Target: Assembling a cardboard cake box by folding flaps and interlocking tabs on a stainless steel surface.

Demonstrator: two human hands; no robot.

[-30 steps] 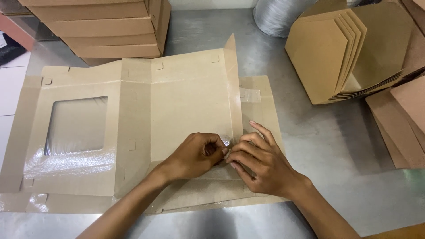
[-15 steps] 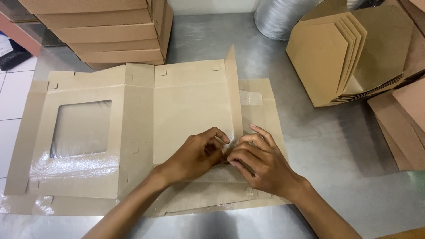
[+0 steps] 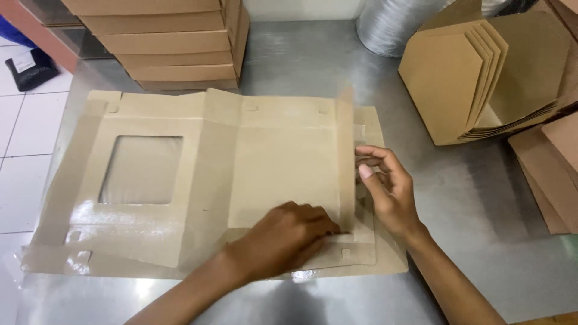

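- Bench (image 3: 301, 54): grey metal top, fills most of the frame; white tiled floor (image 3: 18, 150) shows down the left edge.
- Flat box blank (image 3: 277, 162): brown cardboard, unfolded, lies across the centre and left of the bench; several panels with creases between them.
- Window (image 3: 141, 170): rectangular cut-out covered with clear film, in the left panel of the blank; glossy film glare below it, lower left.
- Stack of flat cardboard (image 3: 162, 42): upper left to top centre, just beyond the blank's top edge.
- Folded cartons (image 3: 445, 84): brown, fanned and leaning together, upper right; well apart from the blank.
- More cardboard sheets (image 3: 554, 174): right edge of the frame, partly cut off.
- Silver ribbed duct (image 3: 391, 24): top centre-right, behind the folded cartons.
- Side flap (image 3: 345, 162): narrow strip at the right end of the blank, standing up from the flat panel; looks slightly blurred near its top.
- Left hand (image 3: 283, 238): lower centre, palm down, pressing on the blank at the lower end of the side flap; fingers together and flat, gripping nothing.
- Right hand (image 3: 385, 189): right of centre, just beside the side flap; fingers curled with thumb and forefinger close at the flap's edge; whether they pinch the card, cannot tell.
- Dark object (image 3: 33, 69): far upper left, on the floor.
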